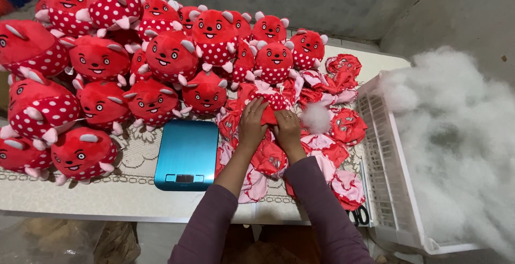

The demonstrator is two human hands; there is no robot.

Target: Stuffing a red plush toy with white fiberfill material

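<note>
Looking down from head height, a huge mound of white stuffing fibre (456, 135) fills the right side, spilling out of a white slatted plastic crate (386, 183). Across the upper left of the table (107, 194), a big pile of finished red plush toys (107, 55) with white polka-dot bellies, grey horns and smiling faces is heaped several deep. Between that pile and the crate lies a flatter spread of unstuffed red and pink toy skins (322, 151). Just left of the skins sits a blue digital kitchen scale (186, 154) on a lace table cover.

At the centre, both hands grasp one unstuffed red toy skin (270, 111) atop the spread: the left hand (251, 124) pinches its left edge, the right hand (288, 130), wearing a ring, grips its right edge. A small tuft of white fibre (316, 118) lies just right of the hands. Black-handled scissors (359, 215) rest at the table's near edge beside the crate.
</note>
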